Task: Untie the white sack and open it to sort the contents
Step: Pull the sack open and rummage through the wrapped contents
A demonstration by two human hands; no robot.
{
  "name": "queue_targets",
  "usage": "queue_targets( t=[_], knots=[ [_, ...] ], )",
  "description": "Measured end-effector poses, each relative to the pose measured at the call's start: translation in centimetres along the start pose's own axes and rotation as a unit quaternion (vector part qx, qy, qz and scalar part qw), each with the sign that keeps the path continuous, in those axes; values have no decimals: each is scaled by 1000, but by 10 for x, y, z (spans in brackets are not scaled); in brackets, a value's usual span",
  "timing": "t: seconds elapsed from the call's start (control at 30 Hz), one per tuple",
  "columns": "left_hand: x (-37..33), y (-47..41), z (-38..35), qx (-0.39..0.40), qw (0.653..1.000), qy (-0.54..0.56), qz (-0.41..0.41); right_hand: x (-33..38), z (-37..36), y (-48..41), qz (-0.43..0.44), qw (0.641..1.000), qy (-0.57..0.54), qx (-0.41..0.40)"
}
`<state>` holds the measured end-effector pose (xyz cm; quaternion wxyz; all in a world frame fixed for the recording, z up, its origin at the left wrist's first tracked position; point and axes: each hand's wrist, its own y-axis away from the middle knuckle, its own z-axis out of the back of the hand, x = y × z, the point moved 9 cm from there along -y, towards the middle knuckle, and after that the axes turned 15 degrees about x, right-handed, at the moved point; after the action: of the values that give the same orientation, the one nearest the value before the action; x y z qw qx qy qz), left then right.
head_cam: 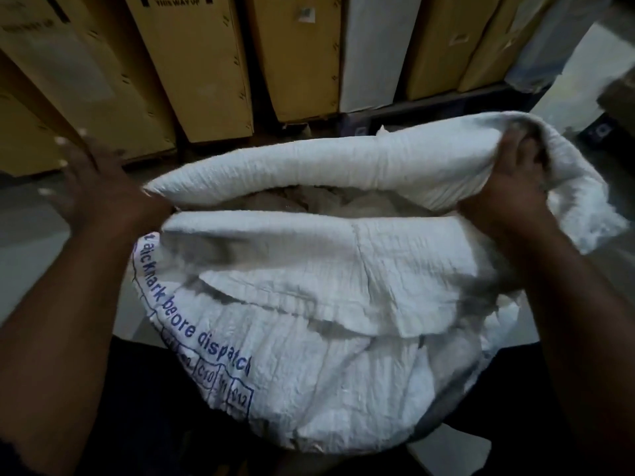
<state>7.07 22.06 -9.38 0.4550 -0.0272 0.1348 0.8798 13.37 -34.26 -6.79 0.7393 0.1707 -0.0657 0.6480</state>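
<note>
A large white woven sack (309, 355) with blue print stands in front of me, its mouth spread wide and its rim rolled outward. Through the gap between the rolled edges show crumpled brownish contents (309, 202), too dim to name. My right hand (508, 187) grips the rolled rim at the sack's right corner, fingers tucked into the fabric. At the sack's left end my left hand (99, 190) is blurred, fingers spread, touching or just beside the rim with nothing in it.
Tall cardboard boxes (192, 70) stand in a row close behind the sack, with a white box (374, 49) among them. Grey floor (31, 242) shows at the left and far right. My dark-clothed legs sit under the sack.
</note>
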Motion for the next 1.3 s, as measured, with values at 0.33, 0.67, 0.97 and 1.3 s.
queue_targets(
  t=[0.33, 0.67, 0.97, 1.3],
  knots=[
    [-127, 127, 15, -68, 962, -56, -258, 115, -17, 73, 229, 971, -17, 66],
    [-169, 175, -71, 276, 854, -107, -427, 148, -96, 128, 310, 849, 99, 417],
    [-129, 256, -97, 569, 644, -356, -368, 159, -132, 235, 426, 590, 169, 665],
    [-150, 166, -79, 319, 879, -77, -346, 123, -101, 99, 158, 852, -265, 423]
  ],
)
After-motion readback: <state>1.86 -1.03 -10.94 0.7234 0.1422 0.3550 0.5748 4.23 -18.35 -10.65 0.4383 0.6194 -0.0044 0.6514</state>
